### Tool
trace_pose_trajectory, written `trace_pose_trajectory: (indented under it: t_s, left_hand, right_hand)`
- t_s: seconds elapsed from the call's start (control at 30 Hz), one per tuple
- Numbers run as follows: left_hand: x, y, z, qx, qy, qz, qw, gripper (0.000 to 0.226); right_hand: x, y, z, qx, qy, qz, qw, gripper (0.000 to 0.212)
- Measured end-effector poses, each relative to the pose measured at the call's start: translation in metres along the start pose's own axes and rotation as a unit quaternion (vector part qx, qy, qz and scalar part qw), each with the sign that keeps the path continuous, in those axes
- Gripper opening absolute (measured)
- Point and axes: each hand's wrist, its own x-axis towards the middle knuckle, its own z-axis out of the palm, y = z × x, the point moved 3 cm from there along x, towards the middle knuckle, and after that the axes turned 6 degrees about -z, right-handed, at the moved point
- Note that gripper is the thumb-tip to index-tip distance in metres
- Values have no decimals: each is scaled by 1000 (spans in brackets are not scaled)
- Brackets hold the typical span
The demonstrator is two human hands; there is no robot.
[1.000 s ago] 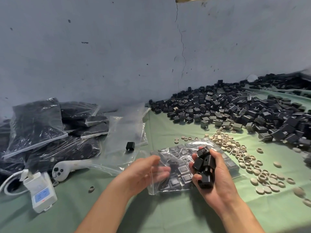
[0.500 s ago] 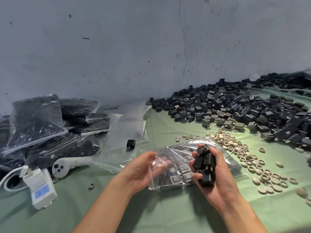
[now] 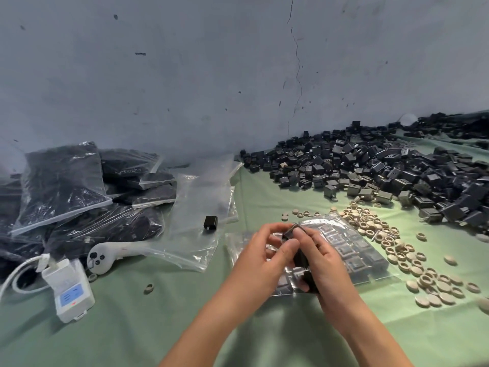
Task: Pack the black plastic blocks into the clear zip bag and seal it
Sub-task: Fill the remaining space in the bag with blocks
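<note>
Both hands meet over the zip bag (image 3: 354, 250), which lies flat on the green-covered bench (image 3: 132, 329), partly filled with rows of blocks; the right hand (image 3: 328, 266) has its grip curled round a small stack of black blocks (image 3: 301, 259), held just above the bag; the left hand (image 3: 264, 252) pinches the top of that stack between thumb and fingertips. A big loose pile of blocks (image 3: 370, 168) spreads along the wall (image 3: 185, 75) to the right; beige rings (image 3: 397, 250) lie scattered between pile and bag; to the left sit filled bags (image 3: 60, 181), empty bags (image 3: 203, 197) with one stray block (image 3: 211, 223) on them, a white controller (image 3: 103, 256) and a white charger (image 3: 70, 292).
</note>
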Motion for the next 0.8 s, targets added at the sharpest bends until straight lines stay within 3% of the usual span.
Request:
trace_pose_trajectory:
  t_s: [0.17,0.27,0.43,0.5,0.6,0.73,0.8]
  left_hand:
    - [1,-15,-6,-235,-1,-104,966,24]
    - [3,-29,-29,-302,46,-135,942,23]
    - [11,-74,-96,-103,222,-143,959,14]
    - [15,-89,-103,-95,218,-162,958,11]
    - [23,-98,-99,-65,174,-192,964,26]
    - [37,-89,-98,87,152,-215,961,28]
    - [43,-84,-97,64,121,-222,965,26]
  right_hand:
    - [-1,-5,9,-42,-50,-33,997,33]
    - [2,-3,9,-85,-52,-48,994,36]
    - [12,-6,-7,-94,7,-35,995,29]
    - [18,-7,-15,-97,34,-27,994,20]
    - [23,-4,-20,-106,54,-22,993,20]
    - [25,-2,-19,-105,62,-12,993,21]
    - [25,-1,-18,-101,64,-7,993,20]
